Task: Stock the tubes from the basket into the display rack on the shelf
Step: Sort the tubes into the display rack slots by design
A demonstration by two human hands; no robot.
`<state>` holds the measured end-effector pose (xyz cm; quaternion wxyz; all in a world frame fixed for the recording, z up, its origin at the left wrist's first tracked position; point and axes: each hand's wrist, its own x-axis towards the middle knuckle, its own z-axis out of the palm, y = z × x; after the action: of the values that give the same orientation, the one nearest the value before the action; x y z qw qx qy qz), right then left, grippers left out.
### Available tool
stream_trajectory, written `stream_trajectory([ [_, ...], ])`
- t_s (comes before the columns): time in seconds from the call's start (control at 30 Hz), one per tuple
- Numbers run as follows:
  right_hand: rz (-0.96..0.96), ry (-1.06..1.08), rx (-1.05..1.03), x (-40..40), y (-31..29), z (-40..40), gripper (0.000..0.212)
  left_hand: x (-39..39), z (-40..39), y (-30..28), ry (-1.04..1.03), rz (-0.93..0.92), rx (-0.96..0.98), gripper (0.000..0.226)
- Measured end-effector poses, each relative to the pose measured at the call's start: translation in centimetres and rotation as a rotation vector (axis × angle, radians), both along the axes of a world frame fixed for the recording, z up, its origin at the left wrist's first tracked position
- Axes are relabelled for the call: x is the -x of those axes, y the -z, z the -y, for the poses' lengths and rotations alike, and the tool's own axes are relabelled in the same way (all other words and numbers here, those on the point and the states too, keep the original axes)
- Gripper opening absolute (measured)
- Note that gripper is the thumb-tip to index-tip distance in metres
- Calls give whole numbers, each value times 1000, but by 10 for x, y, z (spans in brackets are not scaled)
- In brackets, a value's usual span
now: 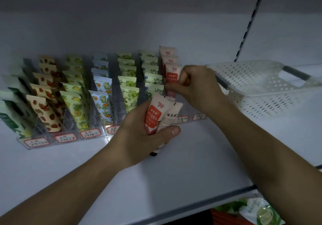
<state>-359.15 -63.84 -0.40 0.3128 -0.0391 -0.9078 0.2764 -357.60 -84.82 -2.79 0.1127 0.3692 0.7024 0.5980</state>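
A clear display rack (52,140) stands on the white shelf (174,172), its lanes filled with printed tubes. My left hand (139,137) grips a bunch of pink-and-red tubes (155,116) in front of the rack's right end. My right hand (196,83) pinches a single pink tube (171,75) upright in the rightmost lane, in front of two like tubes (167,53) standing at the back. The white perforated basket (261,89) sits on the shelf to the right of my right hand; its inside is hidden.
Handwritten red-framed price labels (67,138) line the rack's front. A slotted upright (250,21) runs up the back wall behind the basket. Green packets (257,210) lie on the lower shelf at bottom right.
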Motion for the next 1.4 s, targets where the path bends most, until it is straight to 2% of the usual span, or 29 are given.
stream_trajectory([
  [0.1, -134, -4, 63, -5, 0, 8, 43, 1, -1, -3, -29, 70, -78, 35],
  [0.2, -257, -315, 341, -13, -13, 12, 42, 3, -2, -5, -84, 96, -141, 38],
  [0.23, -221, -463, 424, -16, -16, 11, 42, 3, -2, -5, -100, 97, -158, 39],
  [0.3, -48, -678, 446, -23, -20, 11, 31, 5, -3, -5, -116, 74, -179, 39],
  [0.4, 153, -773, 402, -26, -20, 12, 11, 5, -3, -5, -125, 48, -191, 37],
  [0.5, 112, -827, 564, -26, -22, 9, 8, 5, -3, -4, -93, 110, -186, 32],
  [0.57, 45, -849, 654, -25, -25, 5, 9, 5, -3, -3, -62, 149, -181, 37],
  [0.63, 20, -880, 703, -24, -27, 3, 17, 4, -2, -4, -48, 174, -184, 32],
  [0.73, 89, -939, 762, -24, -25, 4, 32, 0, -3, -8, -70, 139, -187, 31],
  [0.87, 164, -871, 596, -23, -21, 4, 37, -2, -4, -8, -73, 23, -214, 36],
  [0.93, 127, -816, 530, -24, -21, 4, 22, -1, -6, -6, -78, -4, -224, 37],
  [1.0, 13, -744, 555, -24, -23, 2, 12, 0, -4, -4, -111, -62, -178, 30],
  [1.1, -169, -585, 707, -22, -29, -5, 19, 6, 0, 3, -150, -297, 11, 16],
  [1.13, -207, -522, 659, -22, -30, -8, 22, 7, 1, 5, -148, -396, 92, 13],
  [1.2, -232, -410, 412, -21, -28, -12, 23, 7, 0, 8, -110, -515, 220, 11],
  [1.27, -215, -359, 213, -20, -24, -11, 21, 7, -1, 9, -69, -522, 275, 7],
  [1.33, -218, -339, 122, -17, -19, -8, 16, 7, -1, 9, -72, -529, 278, 29],
  [1.4, -252, -313, 20, -15, -16, -7, 14, 7, 0, 9, -57, -524, 291, 27],
])
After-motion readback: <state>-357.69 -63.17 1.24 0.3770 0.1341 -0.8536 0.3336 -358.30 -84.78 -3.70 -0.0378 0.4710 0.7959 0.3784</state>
